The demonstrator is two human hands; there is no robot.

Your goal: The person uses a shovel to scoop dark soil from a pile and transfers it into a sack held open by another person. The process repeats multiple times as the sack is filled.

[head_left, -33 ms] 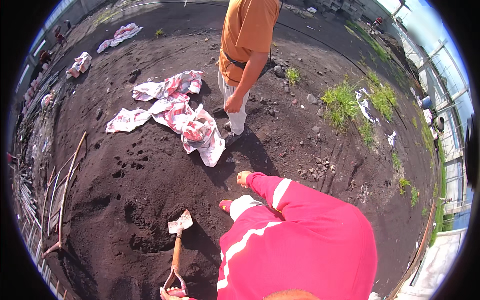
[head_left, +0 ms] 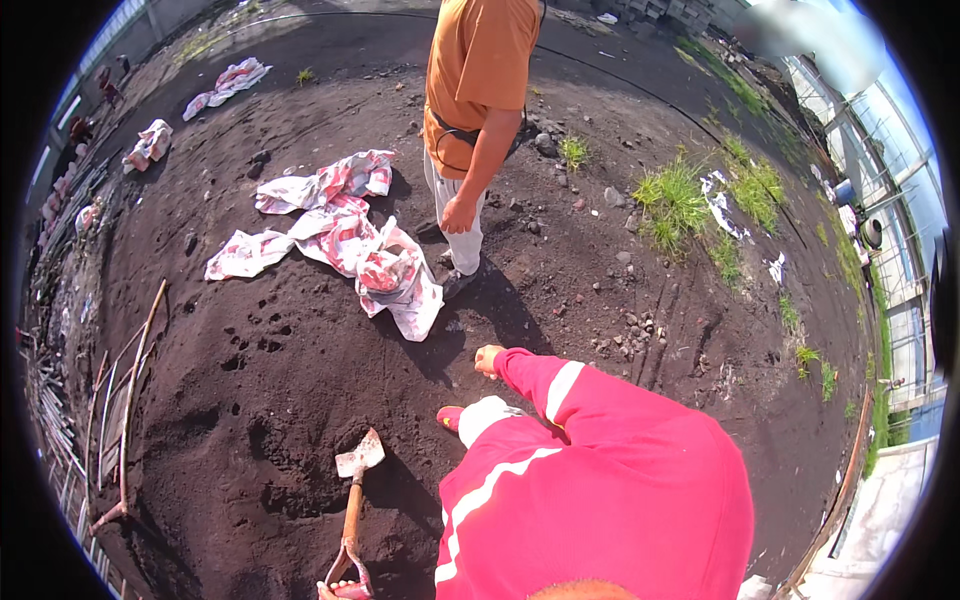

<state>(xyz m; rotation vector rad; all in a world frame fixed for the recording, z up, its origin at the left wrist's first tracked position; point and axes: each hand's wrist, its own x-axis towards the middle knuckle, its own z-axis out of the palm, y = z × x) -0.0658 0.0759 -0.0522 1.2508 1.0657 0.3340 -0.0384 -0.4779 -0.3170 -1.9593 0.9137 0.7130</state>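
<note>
Below, shovel in left hand.

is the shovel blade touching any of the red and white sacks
Apart. The head view shows it: a wide stretch of dark soil lies between the shovel blade and the nearest red-and-white sack.

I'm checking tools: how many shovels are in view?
1: the shovel, left of centre near the lower edge, held in a hand. Others could be hidden among the poles at far left.
</note>
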